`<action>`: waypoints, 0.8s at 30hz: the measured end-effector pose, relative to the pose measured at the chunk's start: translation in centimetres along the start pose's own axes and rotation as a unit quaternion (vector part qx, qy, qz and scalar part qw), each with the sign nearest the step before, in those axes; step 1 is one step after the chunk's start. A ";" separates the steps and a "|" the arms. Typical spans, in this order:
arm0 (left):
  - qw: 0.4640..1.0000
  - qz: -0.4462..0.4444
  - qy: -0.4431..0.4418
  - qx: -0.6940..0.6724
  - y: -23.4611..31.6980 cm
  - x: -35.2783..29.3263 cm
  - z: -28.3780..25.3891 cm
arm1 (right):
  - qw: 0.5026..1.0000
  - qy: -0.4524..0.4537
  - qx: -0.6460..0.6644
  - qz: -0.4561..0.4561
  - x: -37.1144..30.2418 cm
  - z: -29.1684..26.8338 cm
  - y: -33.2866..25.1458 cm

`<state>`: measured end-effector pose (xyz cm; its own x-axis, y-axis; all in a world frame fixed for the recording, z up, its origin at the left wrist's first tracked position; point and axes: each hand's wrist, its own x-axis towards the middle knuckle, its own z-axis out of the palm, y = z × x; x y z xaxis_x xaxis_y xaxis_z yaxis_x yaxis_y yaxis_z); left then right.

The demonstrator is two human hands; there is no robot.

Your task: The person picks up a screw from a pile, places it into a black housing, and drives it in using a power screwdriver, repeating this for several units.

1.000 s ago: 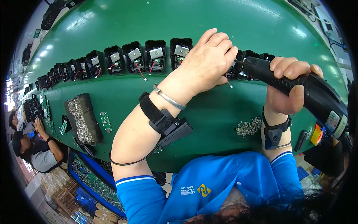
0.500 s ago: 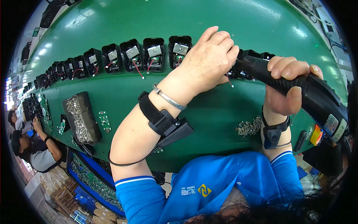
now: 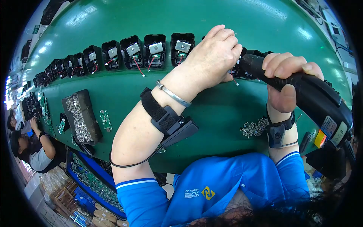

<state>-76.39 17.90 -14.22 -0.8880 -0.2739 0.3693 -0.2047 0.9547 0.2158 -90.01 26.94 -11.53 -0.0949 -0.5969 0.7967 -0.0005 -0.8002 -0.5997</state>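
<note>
My right hand [image 3: 289, 77] is wrapped round a thick black electric screwdriver [image 3: 315, 90], its nose pointing left toward my other hand. Close to that nose, my left hand [image 3: 216, 53] has its fingers curled down over a black plastic housing in the row; what they pinch is hidden beneath them. Left of it stands an open black housing [image 3: 182, 49] with a metal plate, a screw head, a green board and thin red and black wires inside. A similar housing [image 3: 155, 52] stands beside that one. A white-tipped wire end pokes out below my left hand.
More housings curve away leftward along the green table [image 3: 159, 15]. Loose screws [image 3: 254, 127] lie in a pile near my right wrist. A dark tray of screws [image 3: 81, 117] and a green circuit board [image 3: 105, 120] are at left, with a co-worker [image 3: 36, 147] beyond.
The screwdriver and my right hand have shifted slightly left. My left hand stays nearly in place over the row, its fingers still curled.
</note>
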 end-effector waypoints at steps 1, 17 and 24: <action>1.000 -0.002 0.004 -0.023 -0.1 0.0 0.1 | 1.000 0.000 0.001 0.001 0.0 0.0 0.1; 0.997 -0.065 0.037 -0.007 4.8 1.8 -3.6 | 0.992 0.122 0.022 -0.018 2.1 -4.1 -8.6; 0.977 -0.041 -0.077 -0.193 12.3 -2.5 0.7 | 0.979 0.197 0.043 0.037 -3.7 -6.4 -11.9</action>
<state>-76.95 30.39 -13.15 -0.9326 -0.2992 0.2020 -0.1345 0.8072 0.5747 -96.04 39.04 -7.82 -0.4680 -0.5981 0.6506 0.1020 -0.7678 -0.6325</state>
